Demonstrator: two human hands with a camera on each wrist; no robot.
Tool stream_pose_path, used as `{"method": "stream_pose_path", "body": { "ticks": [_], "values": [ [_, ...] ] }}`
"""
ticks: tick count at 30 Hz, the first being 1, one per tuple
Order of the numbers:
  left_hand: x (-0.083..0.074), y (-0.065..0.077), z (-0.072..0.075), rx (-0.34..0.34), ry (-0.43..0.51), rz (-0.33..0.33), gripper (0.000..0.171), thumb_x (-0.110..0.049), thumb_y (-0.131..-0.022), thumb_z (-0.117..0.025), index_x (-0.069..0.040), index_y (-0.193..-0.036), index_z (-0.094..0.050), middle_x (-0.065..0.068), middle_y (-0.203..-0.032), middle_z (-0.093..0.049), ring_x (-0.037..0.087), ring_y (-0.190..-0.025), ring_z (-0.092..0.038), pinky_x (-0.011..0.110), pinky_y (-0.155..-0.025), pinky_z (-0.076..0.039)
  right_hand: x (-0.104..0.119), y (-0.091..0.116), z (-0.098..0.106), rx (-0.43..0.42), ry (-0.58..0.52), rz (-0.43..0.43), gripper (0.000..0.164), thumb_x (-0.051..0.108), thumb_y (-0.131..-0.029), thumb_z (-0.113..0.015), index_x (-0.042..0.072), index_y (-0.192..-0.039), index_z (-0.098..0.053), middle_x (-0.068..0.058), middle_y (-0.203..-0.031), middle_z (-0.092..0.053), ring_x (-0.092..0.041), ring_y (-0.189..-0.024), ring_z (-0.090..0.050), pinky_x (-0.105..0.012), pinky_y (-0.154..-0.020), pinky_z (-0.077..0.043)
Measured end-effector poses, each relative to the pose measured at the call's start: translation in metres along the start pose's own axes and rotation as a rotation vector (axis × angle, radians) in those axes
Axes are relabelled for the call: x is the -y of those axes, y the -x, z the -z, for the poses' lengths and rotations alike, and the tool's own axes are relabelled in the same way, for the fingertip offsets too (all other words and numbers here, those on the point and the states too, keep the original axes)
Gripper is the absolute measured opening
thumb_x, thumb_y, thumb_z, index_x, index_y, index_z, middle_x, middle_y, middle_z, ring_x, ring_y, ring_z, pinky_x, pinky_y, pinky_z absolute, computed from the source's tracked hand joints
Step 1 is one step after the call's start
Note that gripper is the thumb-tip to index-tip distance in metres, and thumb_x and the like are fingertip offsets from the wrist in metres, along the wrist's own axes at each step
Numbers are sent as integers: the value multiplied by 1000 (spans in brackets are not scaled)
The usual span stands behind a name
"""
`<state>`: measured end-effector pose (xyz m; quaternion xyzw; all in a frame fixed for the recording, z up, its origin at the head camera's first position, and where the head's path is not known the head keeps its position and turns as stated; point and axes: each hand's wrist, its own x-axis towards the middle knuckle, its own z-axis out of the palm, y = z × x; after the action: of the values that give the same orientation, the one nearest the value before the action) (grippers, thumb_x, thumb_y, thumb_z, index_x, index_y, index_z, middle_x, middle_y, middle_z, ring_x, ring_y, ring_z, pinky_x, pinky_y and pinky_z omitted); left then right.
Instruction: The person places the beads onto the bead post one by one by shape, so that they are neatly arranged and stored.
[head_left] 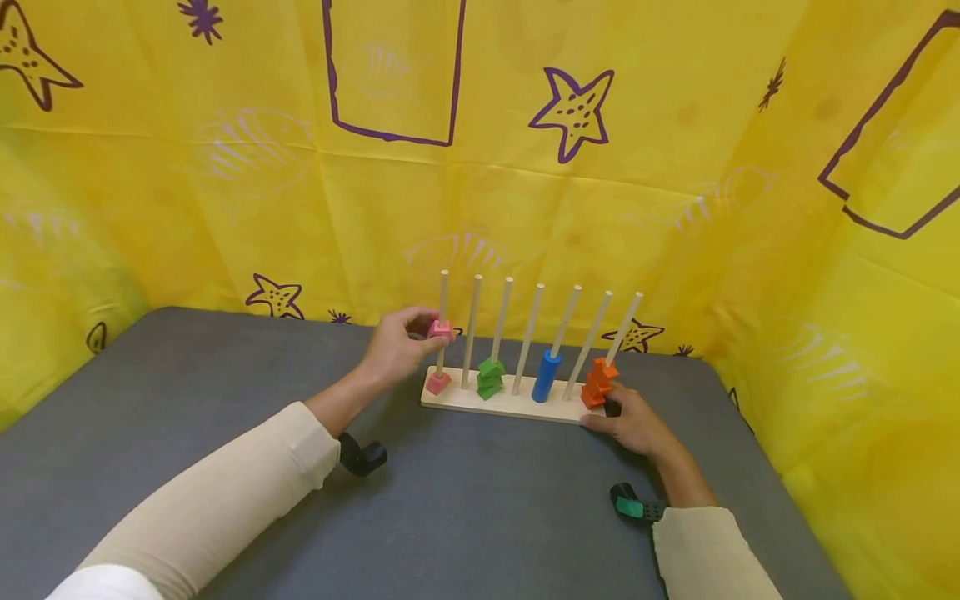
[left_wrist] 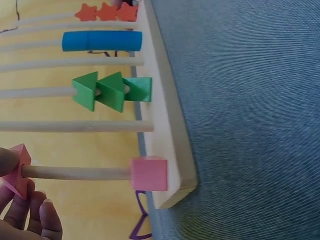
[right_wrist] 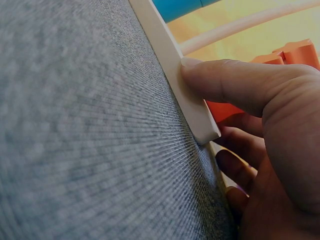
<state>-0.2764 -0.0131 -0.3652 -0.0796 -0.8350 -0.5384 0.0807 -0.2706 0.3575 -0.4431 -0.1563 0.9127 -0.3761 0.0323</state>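
A wooden peg stand (head_left: pixel 468 402) with several upright pegs stands on the table. Around the leftmost peg, partway up, sits a pink block (head_left: pixel 441 330), which my left hand (head_left: pixel 393 346) pinches between thumb and fingers. Another pink block (left_wrist: pixel 150 174) lies at the foot of that same peg. My right hand (head_left: pixel 636 422) grips the stand's right end, thumb (right_wrist: pixel 225 80) on the base's front edge and fingers behind it. Beside those fingers, orange star blocks (head_left: pixel 597 383) are stacked on the rightmost peg.
Green triangular blocks (head_left: pixel 491 379) are on the third peg from the left. Blue cylinders (head_left: pixel 547 377) surround the fifth peg. The grey table (head_left: pixel 480 517) extends in front of the stand. A yellow patterned cloth (head_left: pixel 495 200) hangs behind and at both sides.
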Motion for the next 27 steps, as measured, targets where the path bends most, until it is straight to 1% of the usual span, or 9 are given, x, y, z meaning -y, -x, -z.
{"method": "stream_pose_path", "body": {
  "ticks": [6,9,13,18,24,27],
  "values": [
    [12,4,-4,-11,1,-1,35,-2,-83,-76,3,-116,-65,15,-101,-65,29,-90,-60,36,-78,-52,0,0,0,6,-5,7,49,26,-86,-75,-3,-122,-60,-21,-124,-57,-40,-112,-48,-66,-101,-22],
    [20,5,-6,-12,3,2,34,-1,-82,-76,3,-114,-66,14,-98,-65,28,-90,-60,35,-77,-51,-1,-1,0,4,-2,11,48,24,-85,-76,-3,-122,-61,-21,-125,-56,-41,-114,-48,-66,-102,-21],
    [29,8,-9,-1,3,33,34,-1,-81,-77,2,-114,-66,12,-98,-65,28,-92,-59,36,-78,-50,-1,-1,0,2,7,11,49,24,-85,-76,-2,-123,-61,-22,-129,-54,-44,-120,-44,-67,-103,-17],
    [38,12,-13,5,2,80,36,0,-80,-77,0,-114,-67,11,-100,-65,28,-94,-57,37,-82,-51,0,0,0,2,12,-9,51,26,-84,-76,-3,-123,-60,-23,-130,-53,-45,-121,-43,-67,-103,-17],
    [45,15,-16,13,15,94,33,2,-81,-76,1,-113,-67,12,-100,-65,28,-94,-57,36,-80,-52,1,0,-1,6,3,-23,51,27,-85,-75,-3,-124,-60,-23,-127,-54,-42,-117,-46,-66,-103,-20],
    [47,15,-17,13,13,87,33,3,-81,-75,2,-113,-67,12,-100,-65,28,-94,-57,36,-80,-52,1,0,-1,8,1,-30,52,29,-86,-75,-2,-125,-59,-23,-129,-53,-42,-118,-45,-66,-102,-20]
  ]
}}
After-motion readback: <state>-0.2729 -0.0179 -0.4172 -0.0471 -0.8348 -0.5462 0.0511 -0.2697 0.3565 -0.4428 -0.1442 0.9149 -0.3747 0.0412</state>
